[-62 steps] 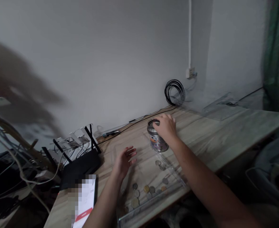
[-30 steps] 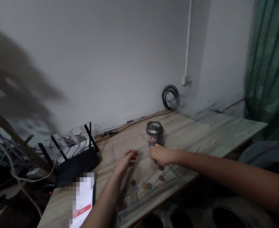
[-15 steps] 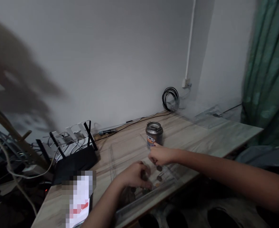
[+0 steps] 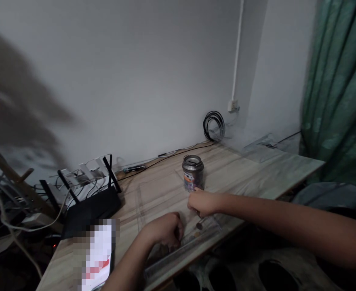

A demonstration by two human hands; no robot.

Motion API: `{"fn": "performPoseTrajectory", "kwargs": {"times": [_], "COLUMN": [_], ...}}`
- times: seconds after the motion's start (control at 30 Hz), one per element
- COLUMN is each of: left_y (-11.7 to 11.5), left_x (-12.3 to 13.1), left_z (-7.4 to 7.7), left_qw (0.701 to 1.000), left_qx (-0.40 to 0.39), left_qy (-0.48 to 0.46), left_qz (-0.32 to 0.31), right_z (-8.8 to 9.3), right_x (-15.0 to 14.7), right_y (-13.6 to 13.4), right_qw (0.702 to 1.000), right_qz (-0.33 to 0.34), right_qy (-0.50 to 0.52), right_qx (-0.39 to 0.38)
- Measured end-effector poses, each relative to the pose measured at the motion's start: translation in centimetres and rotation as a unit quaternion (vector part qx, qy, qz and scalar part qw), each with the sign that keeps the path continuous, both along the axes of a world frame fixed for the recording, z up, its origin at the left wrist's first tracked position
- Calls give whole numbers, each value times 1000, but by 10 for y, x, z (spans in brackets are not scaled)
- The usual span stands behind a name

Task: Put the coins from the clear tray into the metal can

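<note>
A dark metallic can with a slot in its top and a coloured label stands upright on the table. In front of it, a clear plastic tray holds several coins; a dark coin and a yellowish coin show between the hands. My left hand is closed and curled down low over the tray's left part, its fingertips partly hidden. Just before the can's base is my right hand, fingers pinched downward above the coins. What either hand holds cannot be made out.
On the left lie a phone with a blurred screen and a black router with upright antennas and cables. A coiled black cable leans on the wall. The table's front edge runs close beneath the tray.
My left hand's spread fingers have drawn together, with the thumb tucked in. My right hand stays near the can's base, still pinched. The whole view has shifted slightly.
</note>
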State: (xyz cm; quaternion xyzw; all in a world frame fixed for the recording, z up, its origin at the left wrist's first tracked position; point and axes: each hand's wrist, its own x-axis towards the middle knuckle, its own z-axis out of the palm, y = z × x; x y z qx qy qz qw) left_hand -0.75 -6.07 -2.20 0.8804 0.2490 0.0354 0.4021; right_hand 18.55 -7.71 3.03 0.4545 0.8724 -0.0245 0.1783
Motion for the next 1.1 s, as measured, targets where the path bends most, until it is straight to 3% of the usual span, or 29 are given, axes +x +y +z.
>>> {"fn": "performPoseTrajectory", "kwargs": {"times": [0.1, 0.2, 0.3, 0.37, 0.43, 0.5, 0.57, 0.63, 0.7, 0.77, 0.97, 1.1], "left_y": [3, 12, 23, 30, 37, 43, 49, 52, 53, 51, 48, 49], "left_x": [8, 12, 7, 2, -3, -7, -10, -12, -13, -13, -11, -11], "left_z": [-2, 6, 17, 21, 22, 20, 17, 15, 15, 17, 21, 20], "left_qw": [990, 926, 847, 803, 761, 719, 677, 647, 632, 622, 628, 633], "left_qx": [-75, -259, -462, -545, -585, -584, -559, -542, -541, -544, -550, -559], "left_qy": [-52, -130, -144, -148, -187, -268, -356, -408, -425, -429, -405, -384], "left_qz": [106, 241, 218, 191, 208, 264, 320, 348, 357, 364, 372, 373], "right_z": [-3, 1, 12, 22, 28, 26, 14, -5, -23, -34, -31, -24], "right_x": [-1, -12, -32, -45, -55, -62, -68, -74, -82, -89, -100, -96], "right_y": [0, 4, 14, 19, 19, 13, 3, -6, -11, -10, -9, -13], "right_qw": [999, 992, 967, 947, 922, 902, 921, 947, 947, 943, 952, 945], "right_qz": [-2, -18, -58, -88, -118, -132, -91, 6, 86, 116, 139, 106], "right_qy": [14, 111, 246, 301, 339, 361, 351, 320, 292, 271, 230, 256], "right_qx": [30, 50, 35, 68, 147, 197, 145, 13, -99, -152, -147, -171]}}
